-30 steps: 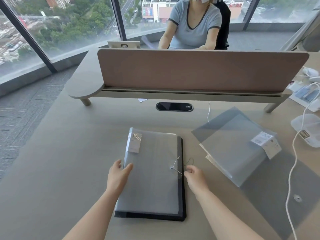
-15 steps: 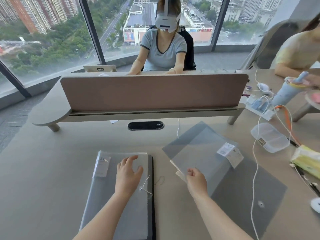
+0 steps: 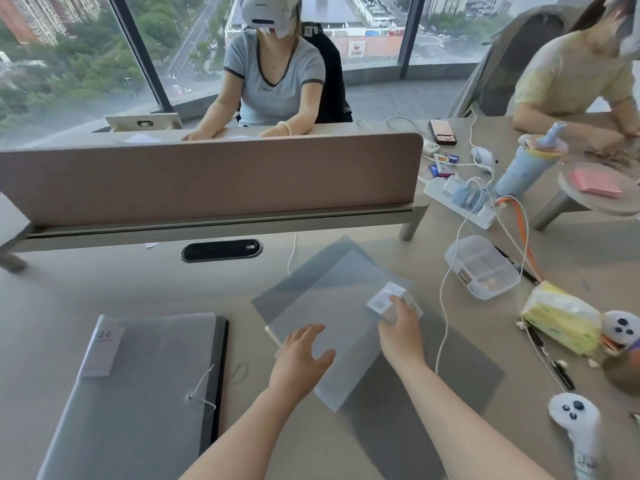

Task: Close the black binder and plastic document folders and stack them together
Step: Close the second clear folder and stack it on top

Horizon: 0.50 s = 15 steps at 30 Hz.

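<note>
A closed black binder [image 3: 217, 382] lies at the lower left of the desk, with a translucent grey document folder [image 3: 145, 386] on top, its string clasp near the right edge. A second translucent folder [image 3: 332, 296] lies to the right, its flap spread open across the desk toward me. My left hand [image 3: 301, 355] rests with spread fingers on this folder's near-left part. My right hand [image 3: 398, 323] touches the folder's right edge at the white label [image 3: 384, 297]; the fingers look bent, and whether they pinch it is unclear.
A brown desk divider [image 3: 207, 174] stands across the back, a person seated behind it. To the right are a clear plastic box [image 3: 481, 265], white cables, a power strip [image 3: 460, 199], a yellow tissue pack [image 3: 561, 317] and white controllers [image 3: 578, 431]. Another person leans in at the top right.
Both hands left the stacked folder and binder and moved right onto the second folder. The view swung right, so the binder now sits at the lower left.
</note>
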Each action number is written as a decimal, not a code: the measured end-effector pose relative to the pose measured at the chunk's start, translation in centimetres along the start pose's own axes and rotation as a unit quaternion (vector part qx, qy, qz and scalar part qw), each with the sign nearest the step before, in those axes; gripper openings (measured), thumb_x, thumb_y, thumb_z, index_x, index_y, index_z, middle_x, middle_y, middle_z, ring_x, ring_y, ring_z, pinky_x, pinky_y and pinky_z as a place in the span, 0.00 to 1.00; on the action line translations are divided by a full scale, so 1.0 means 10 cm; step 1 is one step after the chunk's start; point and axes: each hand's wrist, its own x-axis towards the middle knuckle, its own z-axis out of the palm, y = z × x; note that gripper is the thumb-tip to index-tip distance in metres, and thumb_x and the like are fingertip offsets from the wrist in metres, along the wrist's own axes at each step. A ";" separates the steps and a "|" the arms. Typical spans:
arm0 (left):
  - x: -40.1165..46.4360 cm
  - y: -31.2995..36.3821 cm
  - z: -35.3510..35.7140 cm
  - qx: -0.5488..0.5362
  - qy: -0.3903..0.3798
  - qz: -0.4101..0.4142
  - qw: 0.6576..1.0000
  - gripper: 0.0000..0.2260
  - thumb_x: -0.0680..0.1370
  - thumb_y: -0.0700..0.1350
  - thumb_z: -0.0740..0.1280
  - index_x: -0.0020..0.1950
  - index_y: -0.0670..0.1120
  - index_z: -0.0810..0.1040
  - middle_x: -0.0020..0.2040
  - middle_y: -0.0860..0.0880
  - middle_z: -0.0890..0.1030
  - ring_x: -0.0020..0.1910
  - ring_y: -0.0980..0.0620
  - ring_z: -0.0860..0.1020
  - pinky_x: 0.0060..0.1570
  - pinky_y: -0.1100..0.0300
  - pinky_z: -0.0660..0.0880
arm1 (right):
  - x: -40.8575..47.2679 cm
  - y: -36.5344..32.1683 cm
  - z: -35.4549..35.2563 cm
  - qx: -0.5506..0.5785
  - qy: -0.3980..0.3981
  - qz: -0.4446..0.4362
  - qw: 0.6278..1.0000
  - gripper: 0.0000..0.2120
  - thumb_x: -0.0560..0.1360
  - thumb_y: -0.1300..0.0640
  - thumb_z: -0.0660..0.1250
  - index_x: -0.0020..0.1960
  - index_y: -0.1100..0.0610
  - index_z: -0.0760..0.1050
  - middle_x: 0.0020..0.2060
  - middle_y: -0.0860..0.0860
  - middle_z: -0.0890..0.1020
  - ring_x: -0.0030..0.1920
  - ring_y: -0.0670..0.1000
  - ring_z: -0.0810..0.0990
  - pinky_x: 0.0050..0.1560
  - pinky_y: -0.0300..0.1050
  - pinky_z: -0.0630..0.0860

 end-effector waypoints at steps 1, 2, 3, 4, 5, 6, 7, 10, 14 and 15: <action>0.05 0.07 0.10 0.014 -0.010 0.001 1.000 0.25 0.77 0.55 0.67 0.73 0.53 0.69 0.73 0.55 0.70 0.73 0.52 0.65 0.69 0.57 0.64 | 0.09 0.05 -0.07 -0.012 -0.002 -0.004 1.000 0.26 0.77 0.64 0.59 0.75 0.55 0.64 0.75 0.55 0.65 0.74 0.56 0.64 0.71 0.49 0.63; 0.08 0.11 0.16 0.027 -0.018 0.002 0.999 0.26 0.77 0.56 0.67 0.74 0.53 0.68 0.75 0.54 0.68 0.74 0.51 0.64 0.70 0.56 0.63 | 0.17 0.09 -0.12 -0.021 -0.002 -0.012 1.000 0.26 0.77 0.63 0.61 0.75 0.56 0.64 0.74 0.55 0.66 0.74 0.55 0.64 0.72 0.49 0.61; 0.11 0.14 0.21 0.039 -0.026 0.002 0.999 0.27 0.77 0.56 0.67 0.75 0.53 0.67 0.76 0.53 0.66 0.75 0.50 0.63 0.71 0.56 0.61 | 0.22 0.10 -0.16 -0.029 -0.003 -0.017 0.999 0.26 0.77 0.62 0.62 0.74 0.57 0.65 0.73 0.55 0.67 0.73 0.55 0.65 0.72 0.49 0.62; 0.14 0.17 0.26 0.052 -0.036 0.001 0.998 0.28 0.77 0.57 0.66 0.76 0.53 0.66 0.78 0.52 0.64 0.76 0.49 0.61 0.73 0.55 0.60 | 0.29 0.13 -0.20 -0.033 -0.007 -0.015 0.999 0.25 0.76 0.62 0.63 0.73 0.56 0.67 0.71 0.55 0.69 0.71 0.55 0.67 0.70 0.49 0.65; 0.17 0.20 0.32 0.066 -0.044 0.000 0.997 0.29 0.77 0.58 0.66 0.77 0.53 0.64 0.79 0.51 0.62 0.77 0.48 0.60 0.74 0.54 0.59 | 0.34 0.14 -0.25 -0.037 -0.014 -0.009 0.999 0.23 0.74 0.62 0.64 0.70 0.55 0.69 0.67 0.54 0.71 0.69 0.56 0.70 0.66 0.49 0.67; 0.20 0.22 0.36 0.080 -0.050 -0.002 0.996 0.30 0.77 0.58 0.66 0.77 0.54 0.63 0.80 0.50 0.60 0.78 0.48 0.58 0.74 0.53 0.58 | 0.41 0.15 -0.28 -0.043 -0.017 -0.006 0.999 0.21 0.73 0.62 0.63 0.66 0.55 0.71 0.65 0.53 0.72 0.66 0.56 0.72 0.61 0.48 0.69; 0.22 0.24 0.40 0.093 -0.054 -0.004 0.994 0.31 0.77 0.59 0.66 0.78 0.55 0.62 0.80 0.50 0.59 0.78 0.48 0.57 0.75 0.53 0.57 | 0.48 0.17 -0.31 -0.053 -0.020 -0.005 0.998 0.20 0.73 0.63 0.62 0.65 0.56 0.71 0.64 0.54 0.72 0.65 0.57 0.72 0.59 0.48 0.70; 0.27 0.26 0.50 0.127 -0.062 -0.004 0.990 0.33 0.76 0.60 0.66 0.78 0.56 0.59 0.81 0.50 0.55 0.79 0.48 0.53 0.76 0.52 0.54 | 0.67 0.24 -0.38 -0.076 -0.029 0.008 0.997 0.29 0.74 0.62 0.58 0.75 0.55 0.62 0.75 0.54 0.63 0.74 0.56 0.65 0.71 0.51 0.65; 0.29 0.23 0.61 0.157 -0.070 -0.019 0.985 0.35 0.75 0.61 0.66 0.79 0.57 0.56 0.82 0.51 0.52 0.80 0.49 0.49 0.77 0.52 0.50 | 0.87 0.31 -0.44 -0.094 -0.042 0.030 0.994 0.31 0.78 0.58 0.59 0.79 0.55 0.55 0.79 0.53 0.58 0.78 0.54 0.58 0.75 0.51 0.59; 0.29 0.22 0.63 0.163 -0.072 -0.021 0.984 0.35 0.75 0.61 0.65 0.79 0.57 0.56 0.82 0.51 0.51 0.80 0.49 0.48 0.78 0.51 0.50 | 0.91 0.32 -0.45 -0.088 -0.041 0.032 0.995 0.31 0.78 0.58 0.60 0.79 0.56 0.55 0.78 0.54 0.60 0.77 0.54 0.60 0.75 0.52 0.60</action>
